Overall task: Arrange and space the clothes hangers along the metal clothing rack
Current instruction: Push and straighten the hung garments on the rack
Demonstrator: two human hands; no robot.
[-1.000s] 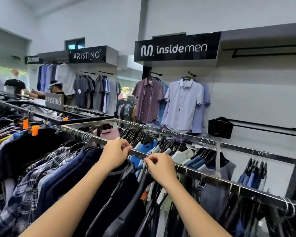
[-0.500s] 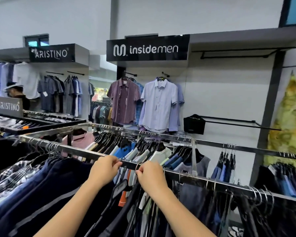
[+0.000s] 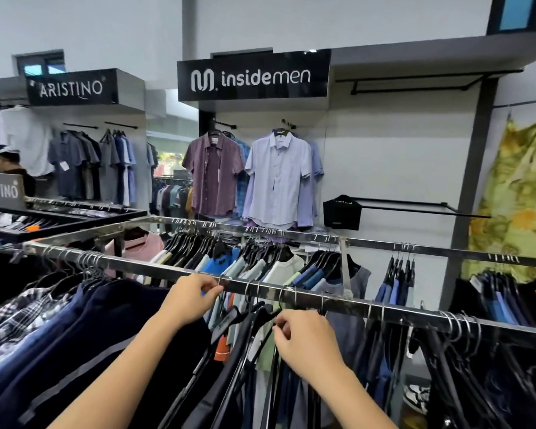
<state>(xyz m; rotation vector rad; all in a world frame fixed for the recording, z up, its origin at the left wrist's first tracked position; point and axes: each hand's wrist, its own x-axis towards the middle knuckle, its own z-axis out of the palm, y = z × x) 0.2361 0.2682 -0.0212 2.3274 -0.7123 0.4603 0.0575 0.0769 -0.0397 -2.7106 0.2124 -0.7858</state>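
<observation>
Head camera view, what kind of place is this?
Most likely a menswear shop: brand signs reading insidemen and ARISTINO, shirts displayed on the wall, and a metal clothing rack packed with hangers that both hands are sorting.

Two bare forearms seen from the lower edge, no sleeves worn within view, left hand and right hand ungloved, no rings, watch or bracelets seen, nails trimmed short
</observation>
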